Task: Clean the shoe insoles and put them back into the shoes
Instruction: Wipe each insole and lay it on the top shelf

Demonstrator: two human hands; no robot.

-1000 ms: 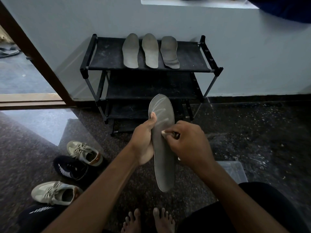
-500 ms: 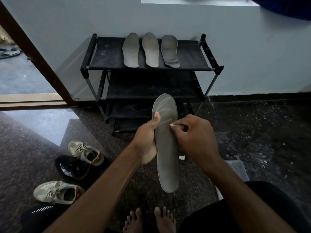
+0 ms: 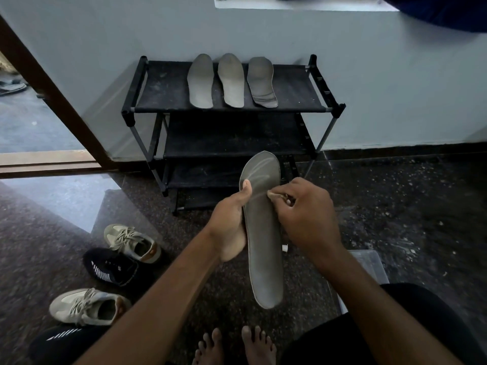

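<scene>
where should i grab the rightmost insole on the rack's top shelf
Pinch the rightmost insole at its near end, by the top shelf's front edge, coming from the front. It lies flat, pointing at the wall, with the middle insole close beside it, so its sides give less room.

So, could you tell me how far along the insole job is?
Out of the shoes already: three insoles lie on the rack, cleaned or not I cannot tell. In hand: the left hand holds the fourth insole while the right hand rubs it with a small tool. Left: returning all four to the shoes.
</scene>
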